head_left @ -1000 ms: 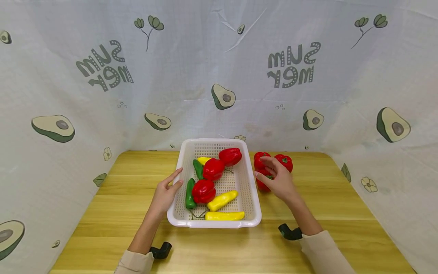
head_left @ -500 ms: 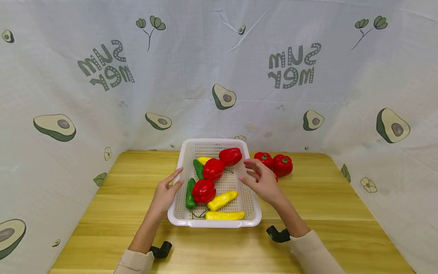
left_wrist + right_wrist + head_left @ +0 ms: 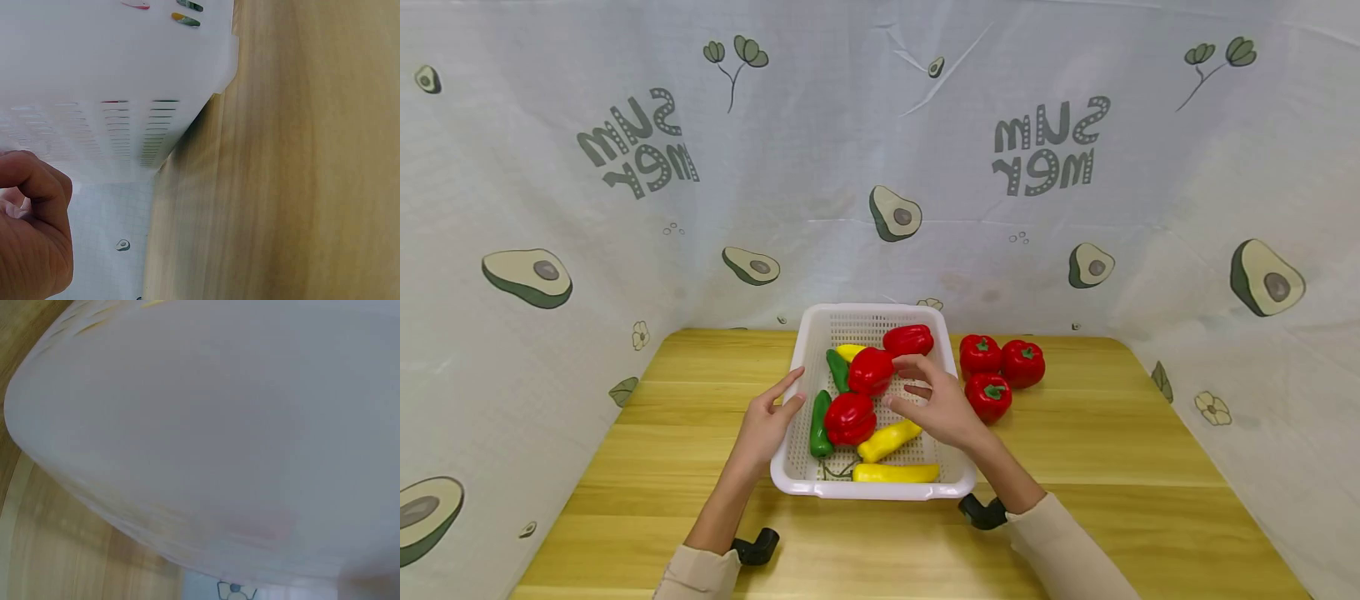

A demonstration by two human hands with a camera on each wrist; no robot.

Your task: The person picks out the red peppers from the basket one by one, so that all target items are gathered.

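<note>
The right hand (image 3: pixel 943 408) was above the right half of the basket (image 3: pixel 874 490), thumb and fingers parted in a loose curve, holding nothing; its fingertips were just beside the middle red pepper (image 3: pixel 871 372). The left hand (image 3: pixel 767 425) had thumb and forefinger at the basket's left edge; whether it gripped could not be told. Another red pepper (image 3: pixel 908 340) lay near the far right corner, two yellow peppers (image 3: pixel 897 473) by the near edge. Outside the right edge, three upright peppers (image 3: pixel 988 397) clustered toward the worktop's (image 3: pixel 1112 417) back edge.
</note>
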